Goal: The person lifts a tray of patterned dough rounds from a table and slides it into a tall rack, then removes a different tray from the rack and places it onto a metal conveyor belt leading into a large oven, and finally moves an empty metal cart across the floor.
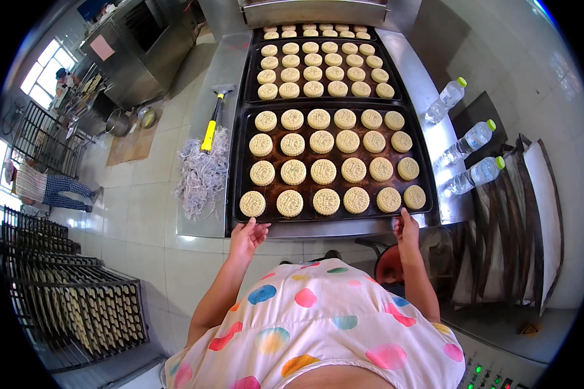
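Note:
A dark baking tray (307, 157) lies in front of me, holding several rows of round pale cakes (323, 171) with stamped tops. At its front left edge my left hand (247, 238) has its thumb and fingers closed on the rim; the fingers' undersides are partly hidden. My right hand (406, 230) pinches the rim near the front right corner. Behind it, a second tray (302, 82) of like cakes lies close against the first. Part of a third batch of cakes (310, 33) shows at the far end, by a metal opening.
Shredded material (203, 172) and a yellow-handled scraper (211, 129) lie on the left metal ledge. Three water bottles (477, 175) stand along the right ledge. Racks of trays (84, 318) stand at lower left. A person (45, 185) is farther left; board-like sheets (512, 227) lean at right.

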The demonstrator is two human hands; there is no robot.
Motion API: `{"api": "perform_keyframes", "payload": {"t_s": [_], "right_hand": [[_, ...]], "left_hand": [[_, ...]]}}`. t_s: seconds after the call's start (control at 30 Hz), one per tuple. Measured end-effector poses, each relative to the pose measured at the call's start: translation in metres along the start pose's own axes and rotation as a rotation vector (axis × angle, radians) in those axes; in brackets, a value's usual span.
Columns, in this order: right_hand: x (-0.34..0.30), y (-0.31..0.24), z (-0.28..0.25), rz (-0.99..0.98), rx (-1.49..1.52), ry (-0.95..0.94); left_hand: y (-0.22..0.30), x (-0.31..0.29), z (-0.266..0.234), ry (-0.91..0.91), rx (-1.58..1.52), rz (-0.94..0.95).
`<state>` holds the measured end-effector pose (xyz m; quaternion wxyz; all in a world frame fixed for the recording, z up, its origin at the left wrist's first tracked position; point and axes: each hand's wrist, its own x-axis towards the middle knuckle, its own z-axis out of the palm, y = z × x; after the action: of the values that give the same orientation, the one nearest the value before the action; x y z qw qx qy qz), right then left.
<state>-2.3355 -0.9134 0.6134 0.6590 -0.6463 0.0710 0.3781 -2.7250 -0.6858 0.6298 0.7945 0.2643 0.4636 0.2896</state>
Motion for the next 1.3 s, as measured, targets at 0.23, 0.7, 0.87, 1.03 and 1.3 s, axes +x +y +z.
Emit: {"api": "perform_keyframes", "payload": {"t_s": [0.23, 0.7, 0.87, 1.03, 1.3], "right_hand": [[0.011, -0.003, 0.006, -0.053, -0.029, -0.032], [0.019, -0.008, 0.010, -0.080, -0.035, -0.087], [0.023, -0.005, 0.009, -0.119, -0.033, -0.105], [0.025, -0.003, 0.010, -0.133, -0.033, -0.104], [0.030, -0.003, 0.013, -0.143, -0.079, -0.096]], "left_hand": [[0.007, 0.013, 0.005, -0.015, 0.036, 0.012], [0.006, 0.018, 0.010, -0.056, 0.092, 0.054], [0.003, 0.019, 0.014, -0.017, 0.095, 0.088], [0.001, 0.022, 0.015, 0.009, 0.087, 0.113], [0.001, 0.027, 0.014, -0.009, 0.115, 0.123]]}}
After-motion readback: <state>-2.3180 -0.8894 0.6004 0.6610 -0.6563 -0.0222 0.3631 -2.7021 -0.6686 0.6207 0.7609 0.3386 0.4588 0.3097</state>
